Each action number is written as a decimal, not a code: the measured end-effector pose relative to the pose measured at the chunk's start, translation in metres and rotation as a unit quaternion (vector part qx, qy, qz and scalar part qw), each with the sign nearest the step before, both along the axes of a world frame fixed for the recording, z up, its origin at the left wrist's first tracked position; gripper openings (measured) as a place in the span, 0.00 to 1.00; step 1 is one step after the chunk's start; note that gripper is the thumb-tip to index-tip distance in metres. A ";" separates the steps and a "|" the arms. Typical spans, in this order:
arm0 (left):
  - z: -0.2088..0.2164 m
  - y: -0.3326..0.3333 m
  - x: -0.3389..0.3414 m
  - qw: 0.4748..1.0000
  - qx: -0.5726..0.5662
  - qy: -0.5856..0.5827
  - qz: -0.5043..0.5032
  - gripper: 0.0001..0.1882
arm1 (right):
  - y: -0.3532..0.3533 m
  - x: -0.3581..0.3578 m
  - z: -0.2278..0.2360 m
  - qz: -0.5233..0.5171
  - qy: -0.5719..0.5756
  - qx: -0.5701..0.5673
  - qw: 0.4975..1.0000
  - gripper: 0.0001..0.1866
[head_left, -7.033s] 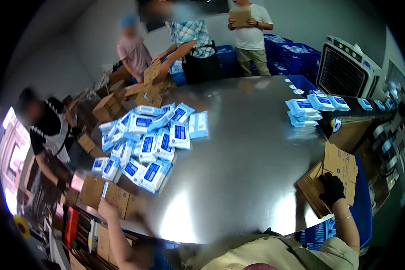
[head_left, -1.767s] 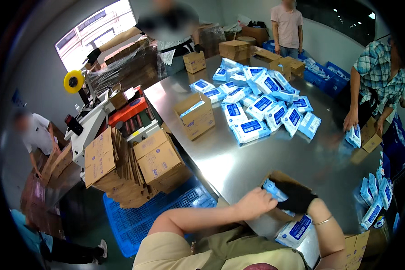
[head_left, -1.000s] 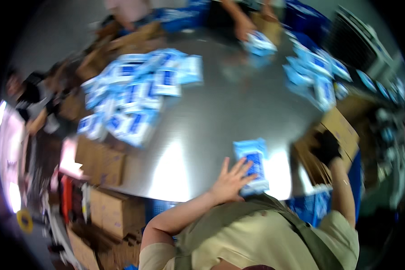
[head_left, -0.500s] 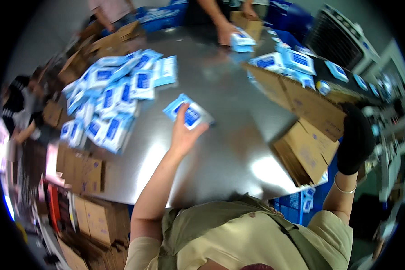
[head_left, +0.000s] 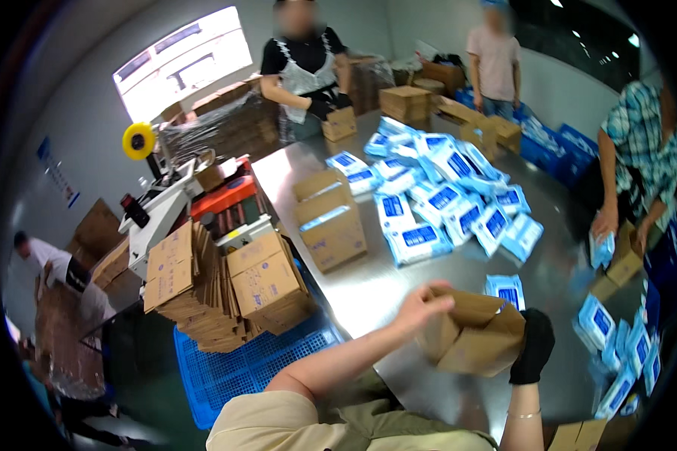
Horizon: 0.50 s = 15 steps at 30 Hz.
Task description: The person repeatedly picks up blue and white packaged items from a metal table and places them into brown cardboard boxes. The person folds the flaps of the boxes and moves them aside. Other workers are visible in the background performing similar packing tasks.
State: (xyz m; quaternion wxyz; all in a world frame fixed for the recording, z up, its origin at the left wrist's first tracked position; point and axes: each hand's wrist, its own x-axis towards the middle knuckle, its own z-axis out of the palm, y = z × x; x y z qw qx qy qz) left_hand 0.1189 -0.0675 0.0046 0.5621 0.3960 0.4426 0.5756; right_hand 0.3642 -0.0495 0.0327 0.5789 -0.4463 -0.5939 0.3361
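Observation:
Over the near side of the metal table, an open cardboard box [head_left: 480, 352] is tilted between my hands. My bare left hand [head_left: 424, 307] is closed at its upper left edge, slightly blurred. My right hand [head_left: 532, 347], in a black glove, grips the box's right side; its fingers are partly hidden. Just behind the box lies a blue-and-white packet of wipes [head_left: 505, 289], its lower part covered by the box. Beyond it spreads a large heap of similar wipe packets [head_left: 442, 204]. How much the box holds inside is not visible.
Another open carton [head_left: 329, 225] stands at the table's left edge. Flattened cartons [head_left: 192, 282] are stacked on a blue crate [head_left: 226, 387]. More packets [head_left: 617, 349] lie at the right. A co-worker's hands [head_left: 603, 225] handle a packet and box; another gloved co-worker holds a small box [head_left: 340, 122].
The view has swung left. My left hand, which held a wipe packet over the table, is now at the box. The box has come from my far right to between both hands.

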 end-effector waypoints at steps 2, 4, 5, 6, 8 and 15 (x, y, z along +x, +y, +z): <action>-0.002 -0.002 0.001 0.990 0.082 -0.029 -0.109 0.41 | -0.011 -0.017 0.001 0.010 0.003 -0.006 1.000 0.18; -0.010 -0.012 0.008 0.983 0.050 0.174 0.020 0.48 | -0.024 -0.019 0.009 0.119 -0.280 -0.067 0.950 0.19; -0.011 -0.015 0.011 0.970 0.062 0.235 0.013 0.49 | -0.031 -0.013 0.009 0.178 -0.353 0.063 0.916 0.18; -0.011 -0.017 0.013 0.953 0.074 0.294 0.004 0.51 | -0.037 -0.009 0.008 0.232 -0.417 0.189 0.858 0.17; -0.012 -0.013 0.016 0.955 0.052 0.293 -0.005 0.49 | -0.031 -0.014 0.013 0.188 -0.483 0.108 0.849 0.13; 0.039 -0.064 0.036 0.755 0.305 0.577 -0.066 0.30 | -0.016 -0.035 -0.011 0.039 -0.423 0.179 0.888 0.10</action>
